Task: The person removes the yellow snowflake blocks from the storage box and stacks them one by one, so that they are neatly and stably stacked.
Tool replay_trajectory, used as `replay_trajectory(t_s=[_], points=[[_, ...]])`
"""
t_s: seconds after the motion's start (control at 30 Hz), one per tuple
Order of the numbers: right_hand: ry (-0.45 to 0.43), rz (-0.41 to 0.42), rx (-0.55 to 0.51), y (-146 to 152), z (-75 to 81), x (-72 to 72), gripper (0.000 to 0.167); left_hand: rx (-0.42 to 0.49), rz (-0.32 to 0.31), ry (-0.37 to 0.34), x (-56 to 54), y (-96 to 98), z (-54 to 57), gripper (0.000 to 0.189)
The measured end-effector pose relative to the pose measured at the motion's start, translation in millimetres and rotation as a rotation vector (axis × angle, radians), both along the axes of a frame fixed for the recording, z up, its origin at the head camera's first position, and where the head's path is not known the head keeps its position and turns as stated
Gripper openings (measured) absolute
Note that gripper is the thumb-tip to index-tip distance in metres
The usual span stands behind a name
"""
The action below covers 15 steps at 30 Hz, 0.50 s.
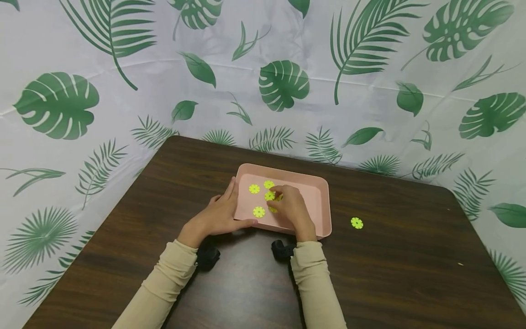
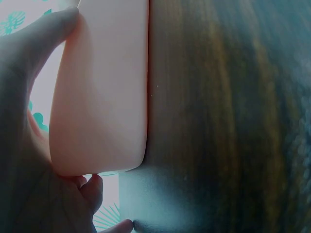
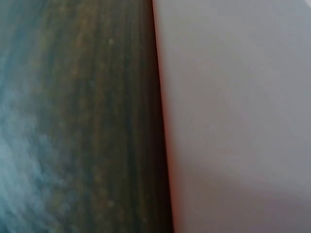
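Observation:
A shallow pink tray (image 1: 314,201) stands on the table with several yellow notched discs in it. My left hand (image 1: 219,214) grips the tray's front left corner, thumb along the front rim and fingers down the left side. The left wrist view shows the tray's outer wall (image 2: 107,87) with the thumb at its rim. Reaching into the tray, my right hand (image 1: 291,208) pinches a yellow notched disc (image 1: 269,196) between thumb and fingertips. Other discs lie around it, a yellow disc (image 1: 259,212) near the front and another disc (image 1: 254,188) farther back. Its fingers partly cover more discs.
One yellow disc (image 1: 356,223) lies on the dark wooden table (image 1: 394,265), right of the tray. A leaf-patterned cloth (image 1: 230,91) hangs behind the table. The right wrist view shows only the tray's wall (image 3: 233,107) and the tabletop.

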State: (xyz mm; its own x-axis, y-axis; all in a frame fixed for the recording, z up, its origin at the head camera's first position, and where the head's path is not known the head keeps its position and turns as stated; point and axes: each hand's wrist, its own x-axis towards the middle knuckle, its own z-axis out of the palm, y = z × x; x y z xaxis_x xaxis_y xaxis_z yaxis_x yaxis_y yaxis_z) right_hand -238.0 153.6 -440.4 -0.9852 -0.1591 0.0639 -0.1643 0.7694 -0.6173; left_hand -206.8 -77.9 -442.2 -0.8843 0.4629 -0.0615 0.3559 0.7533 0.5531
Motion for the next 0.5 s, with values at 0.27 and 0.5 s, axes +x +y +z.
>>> replay_trajectory(t_s=[0.27, 0.5], points=[[0.010, -0.030, 0.009, 5, 6.3, 3.7, 0.039, -0.002, 0.003, -0.008, 2.8, 1.0, 4.3, 0.124], [0.108, -0.032, -0.070, 15, 21.9, 11.0, 0.032, -0.006, 0.001, -0.001, 1.9, 2.0, 2.7, 0.125]])
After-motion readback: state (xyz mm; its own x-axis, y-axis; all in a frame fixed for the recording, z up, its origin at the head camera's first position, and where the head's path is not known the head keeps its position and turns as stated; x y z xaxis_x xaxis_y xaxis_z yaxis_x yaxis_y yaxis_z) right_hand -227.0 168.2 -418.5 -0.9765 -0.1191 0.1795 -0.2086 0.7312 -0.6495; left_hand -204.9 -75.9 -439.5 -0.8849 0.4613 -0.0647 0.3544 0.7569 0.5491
